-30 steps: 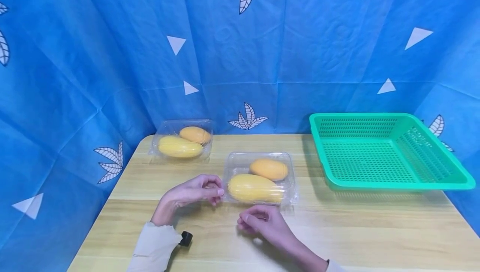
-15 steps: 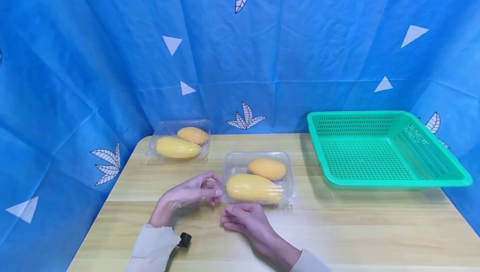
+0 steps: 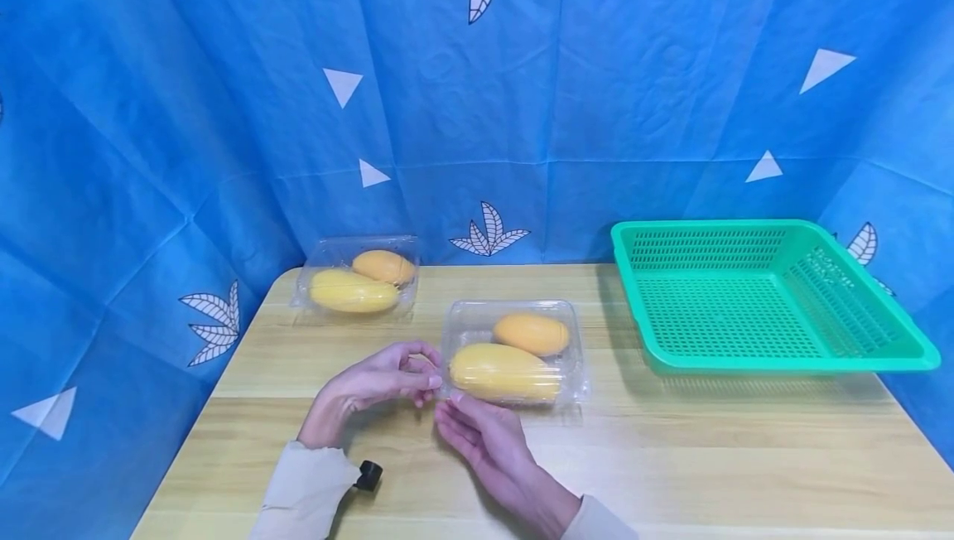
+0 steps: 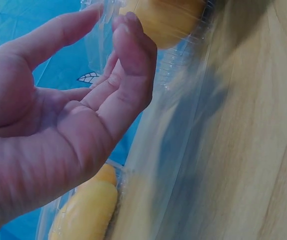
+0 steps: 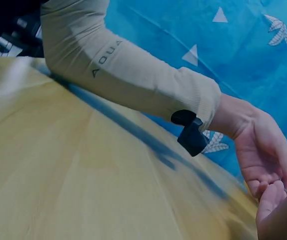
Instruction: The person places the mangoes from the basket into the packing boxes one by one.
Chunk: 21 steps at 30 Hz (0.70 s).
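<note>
In the head view a clear plastic clamshell container [image 3: 471,325] lies on the table before me. Inside it are a long yellow fruit [image 3: 505,372] and a smaller orange, mango-shaped fruit [image 3: 532,334]. My left hand [image 3: 383,378] is at the container's left edge, thumb and curled fingers pinching its rim. Low at the front left corner, my right hand [image 3: 488,441] has its thumb on the rim and its fingers beneath. The left wrist view shows the left hand [image 4: 78,110] bent around the plastic edge. In the right wrist view the right fingertips [image 5: 271,200] overlap the left hand.
A second clear container [image 3: 335,252] with a yellow and an orange fruit stands at the back left. The green plastic basket [image 3: 648,333] is at the right rear. A blue patterned curtain [image 3: 477,109] hangs behind the wooden table [image 3: 708,457].
My right hand has moved left and slightly up to the container's front left corner. My left hand has stayed at the left edge. The container has not visibly moved.
</note>
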Available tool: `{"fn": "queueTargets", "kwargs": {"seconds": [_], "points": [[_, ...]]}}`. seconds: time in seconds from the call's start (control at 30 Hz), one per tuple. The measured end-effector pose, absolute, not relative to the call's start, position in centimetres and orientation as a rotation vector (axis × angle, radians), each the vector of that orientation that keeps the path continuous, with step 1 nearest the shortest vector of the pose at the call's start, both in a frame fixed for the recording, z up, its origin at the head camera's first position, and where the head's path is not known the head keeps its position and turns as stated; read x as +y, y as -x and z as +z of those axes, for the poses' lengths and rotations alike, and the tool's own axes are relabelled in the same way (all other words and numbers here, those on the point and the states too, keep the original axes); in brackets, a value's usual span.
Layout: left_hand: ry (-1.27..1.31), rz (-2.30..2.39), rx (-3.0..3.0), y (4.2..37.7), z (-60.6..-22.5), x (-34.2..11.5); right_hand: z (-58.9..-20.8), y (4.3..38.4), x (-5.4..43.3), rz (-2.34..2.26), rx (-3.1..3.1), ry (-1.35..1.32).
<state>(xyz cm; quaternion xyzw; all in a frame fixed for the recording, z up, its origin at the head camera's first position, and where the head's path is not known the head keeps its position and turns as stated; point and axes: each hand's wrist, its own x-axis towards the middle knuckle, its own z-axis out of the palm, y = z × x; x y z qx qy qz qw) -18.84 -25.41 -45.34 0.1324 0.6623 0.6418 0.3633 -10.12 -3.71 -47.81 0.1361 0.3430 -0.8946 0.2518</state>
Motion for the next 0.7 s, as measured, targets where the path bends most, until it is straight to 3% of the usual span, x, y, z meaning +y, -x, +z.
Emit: {"fn": "queueTargets", "kwargs": {"seconds": [0.7], "points": [[-0.314,1.771,1.688,19.2,-46.2,-25.2,-48.2,12.8,-3.2,-2.408,0.915,-0.353]]}}
